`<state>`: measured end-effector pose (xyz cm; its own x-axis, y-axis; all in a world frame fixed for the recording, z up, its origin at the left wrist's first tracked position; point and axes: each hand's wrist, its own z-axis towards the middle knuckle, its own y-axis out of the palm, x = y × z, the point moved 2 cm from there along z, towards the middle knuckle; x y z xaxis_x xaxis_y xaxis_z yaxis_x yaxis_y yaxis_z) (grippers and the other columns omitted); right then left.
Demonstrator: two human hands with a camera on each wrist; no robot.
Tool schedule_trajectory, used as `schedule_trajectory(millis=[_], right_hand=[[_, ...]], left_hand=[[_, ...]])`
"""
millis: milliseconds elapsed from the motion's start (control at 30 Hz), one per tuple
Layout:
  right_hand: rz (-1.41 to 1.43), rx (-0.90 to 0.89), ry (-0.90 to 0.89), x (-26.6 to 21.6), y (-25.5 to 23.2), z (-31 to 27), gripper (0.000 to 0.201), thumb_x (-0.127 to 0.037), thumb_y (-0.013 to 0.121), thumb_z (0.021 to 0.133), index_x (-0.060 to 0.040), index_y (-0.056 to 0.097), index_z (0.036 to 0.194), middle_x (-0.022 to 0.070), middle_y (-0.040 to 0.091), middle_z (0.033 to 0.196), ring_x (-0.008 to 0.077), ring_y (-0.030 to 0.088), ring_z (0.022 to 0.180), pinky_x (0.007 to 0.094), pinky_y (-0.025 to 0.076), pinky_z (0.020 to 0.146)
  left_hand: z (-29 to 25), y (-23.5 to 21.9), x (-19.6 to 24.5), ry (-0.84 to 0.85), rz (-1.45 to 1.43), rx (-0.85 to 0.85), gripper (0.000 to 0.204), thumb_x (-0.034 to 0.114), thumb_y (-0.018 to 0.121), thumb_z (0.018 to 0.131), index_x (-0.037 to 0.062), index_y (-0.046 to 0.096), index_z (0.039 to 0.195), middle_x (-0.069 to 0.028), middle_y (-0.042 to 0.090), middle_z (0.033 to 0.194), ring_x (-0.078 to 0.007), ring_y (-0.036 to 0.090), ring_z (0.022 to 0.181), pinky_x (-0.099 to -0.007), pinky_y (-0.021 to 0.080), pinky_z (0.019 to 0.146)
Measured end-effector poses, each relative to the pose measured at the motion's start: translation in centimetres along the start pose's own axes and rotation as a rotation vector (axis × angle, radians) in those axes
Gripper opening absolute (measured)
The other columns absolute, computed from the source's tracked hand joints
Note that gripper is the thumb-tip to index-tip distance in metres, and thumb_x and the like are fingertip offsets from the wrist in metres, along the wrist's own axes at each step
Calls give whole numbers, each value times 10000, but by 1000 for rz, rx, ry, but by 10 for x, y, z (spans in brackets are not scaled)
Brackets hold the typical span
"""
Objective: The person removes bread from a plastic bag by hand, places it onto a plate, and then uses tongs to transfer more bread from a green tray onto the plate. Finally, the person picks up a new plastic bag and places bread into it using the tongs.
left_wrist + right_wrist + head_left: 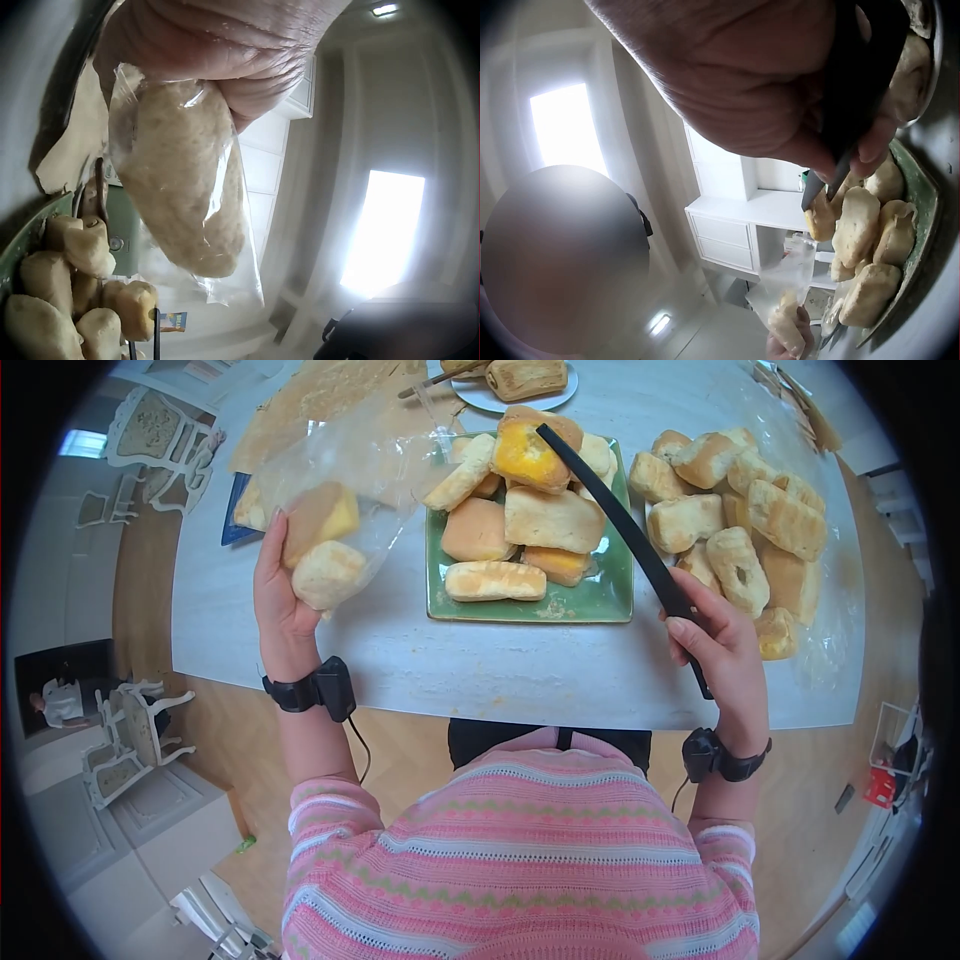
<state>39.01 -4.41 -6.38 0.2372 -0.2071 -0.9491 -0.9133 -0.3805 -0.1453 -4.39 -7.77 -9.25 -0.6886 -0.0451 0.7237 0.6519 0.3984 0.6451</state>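
My left hand (280, 585) holds up a clear plastic bag (395, 475) left of the green square plate (590, 605). Inside the bag are bread pieces, including a pale bun (328, 575) low down and a browned one with a yellow side (320, 520). In the left wrist view, clear film stretches over a pale bread piece (180, 180) below the palm. My right hand (722, 640) grips black tongs (630, 525), fingers and thumb round the handle. The tong tips reach a yellow-sided bun (530, 460) atop the bread heaped on the plate.
Right of the plate, a large pile of bread (740, 565) lies on clear plastic sheeting. A white plate (487, 402) with rolls stands at the back. Brown paper (300, 410) covers the far left, near a blue tray (236, 532). The table's front edge is close to the person's body.
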Motion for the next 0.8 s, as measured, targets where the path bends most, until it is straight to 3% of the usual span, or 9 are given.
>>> schedule_trajectory(millis=[100,500,800], right_hand=[[-30,-8,-7,-3,2,1,472,-21,618,874,-18,535,1339,-21,567,786,49,509,623,208,424,565],[-97,-2,-13,-11,5,2,473,-17,616,870,-19,539,1336,-22,546,751,49,504,632,209,427,575],[-301,-18,-107,-21,10,5,479,-28,625,856,-38,550,1328,8,579,799,62,514,636,224,442,593]], left_hand=[[0,-1,-7,-50,-57,-68,456,317,481,1004,54,444,1374,-118,561,1323,-285,580,1174,-452,523,940],[-1,2,-20,-22,-126,-58,456,338,474,1003,14,486,1324,-143,581,1291,-295,600,1140,-450,522,936],[-3,-1,-23,-36,-115,-32,471,337,445,1012,47,435,1382,-122,548,1337,-290,576,1176,-436,517,942]])
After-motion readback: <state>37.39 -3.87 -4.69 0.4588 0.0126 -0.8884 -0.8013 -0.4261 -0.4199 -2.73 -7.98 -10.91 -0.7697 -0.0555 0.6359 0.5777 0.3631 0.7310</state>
